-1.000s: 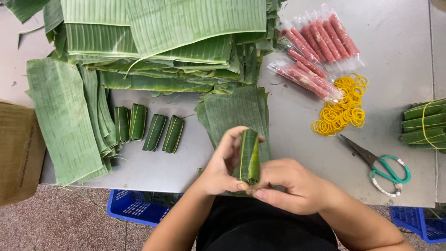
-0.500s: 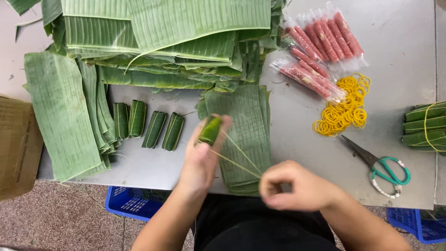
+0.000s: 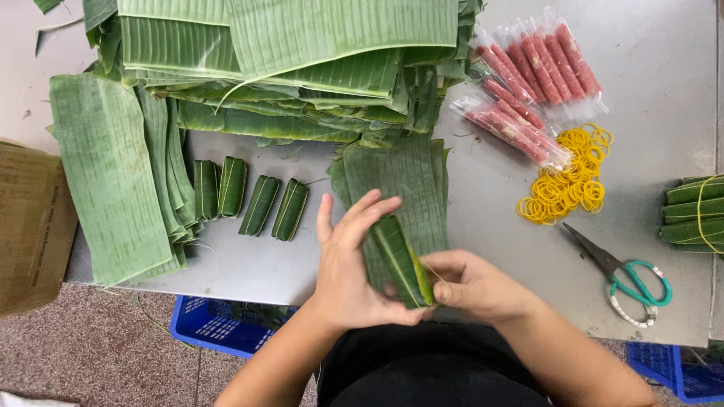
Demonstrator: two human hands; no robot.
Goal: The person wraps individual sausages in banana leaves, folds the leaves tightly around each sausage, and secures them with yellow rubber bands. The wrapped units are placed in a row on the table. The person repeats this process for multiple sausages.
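Both hands hold a small roll wrapped in green banana leaf (image 3: 400, 260) near the table's front edge. My left hand (image 3: 348, 264) cups the leaf roll from the left with its fingers spread upward. My right hand (image 3: 466, 285) pinches the roll's right end, with a thin string showing at the fingertips. Under the hands lies a flat stack of cut leaf pieces (image 3: 400, 177).
Several finished leaf rolls (image 3: 249, 202) lie in a row at the left. Large banana leaves (image 3: 264, 60) cover the back and left. Packs of pink sausages (image 3: 528, 83), yellow rubber bands (image 3: 566, 181), green-handled scissors (image 3: 626, 275) and bundled rolls (image 3: 694, 211) lie at the right. A cardboard box (image 3: 26, 226) stands at the left.
The left hand lifted the roll out to the left while the right pulled a string taut, then brought it back; both hands now close on it again.
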